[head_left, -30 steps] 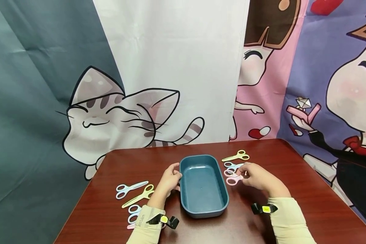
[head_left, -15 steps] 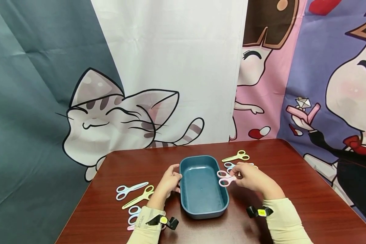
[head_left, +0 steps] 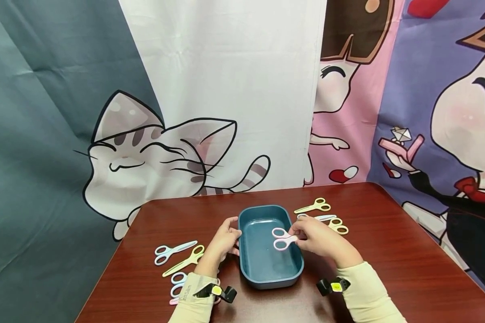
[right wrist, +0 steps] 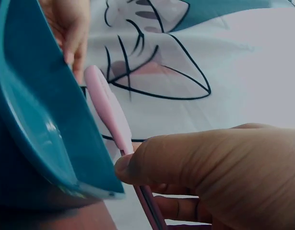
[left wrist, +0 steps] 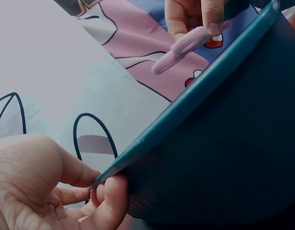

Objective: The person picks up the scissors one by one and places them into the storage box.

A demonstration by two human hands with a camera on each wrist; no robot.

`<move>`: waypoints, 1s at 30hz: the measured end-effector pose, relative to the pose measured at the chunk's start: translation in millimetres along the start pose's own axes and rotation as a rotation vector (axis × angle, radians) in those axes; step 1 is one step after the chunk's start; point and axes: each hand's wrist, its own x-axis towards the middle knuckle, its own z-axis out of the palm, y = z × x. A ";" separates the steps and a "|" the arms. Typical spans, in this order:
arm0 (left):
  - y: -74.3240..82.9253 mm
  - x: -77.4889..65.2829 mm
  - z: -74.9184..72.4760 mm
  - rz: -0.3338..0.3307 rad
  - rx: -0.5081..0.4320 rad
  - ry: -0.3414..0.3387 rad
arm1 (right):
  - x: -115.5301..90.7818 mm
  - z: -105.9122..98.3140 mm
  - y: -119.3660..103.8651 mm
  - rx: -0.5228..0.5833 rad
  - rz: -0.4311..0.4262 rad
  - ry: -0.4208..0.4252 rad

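Note:
In the head view, a teal rectangular box (head_left: 268, 283) stands in the middle of the wooden table. My left hand (head_left: 222, 242) holds its left side; the left wrist view shows the thumb (left wrist: 73, 167) and fingers pinching the rim. Above the box's right half is a pair of pink scissors (head_left: 290, 239), handles pointing left. My right hand (head_left: 322, 240) grips them near the blades, with the thumb (right wrist: 152, 158) pressed on them just below the handles in the right wrist view. The fingers cover most of the blades.
Right of the box lie yellow scissors (head_left: 306, 209), light blue scissors (head_left: 325, 217) partly behind the right hand, and another yellow pair (head_left: 339, 231). At left are light blue scissors (head_left: 182, 246), yellow scissors (head_left: 178, 268) and more pairs partly under the left forearm. A printed cloth (head_left: 234, 80) hangs behind.
My right hand has lifted the pink scissors from the right side of the table and carried them left, over the box. The left hand has stayed on the box.

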 end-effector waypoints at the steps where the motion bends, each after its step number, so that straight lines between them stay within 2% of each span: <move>1: 0.0 -0.2 -0.1 0.000 0.000 0.000 | 1.1 2.0 -1.4 0.002 -0.001 -0.003; 11: 1.9 -0.8 0.5 -0.003 0.011 -0.007 | 8.8 20.2 -16.6 -0.035 -0.041 0.005; 25: -1.3 -2.5 -2.5 -0.002 0.010 0.002 | 15.9 45.8 -35.2 -0.094 -0.114 0.084; 30: -1.1 -0.7 -0.4 -0.007 0.008 0.005 | 15.3 52.3 -38.1 -0.126 -0.113 0.066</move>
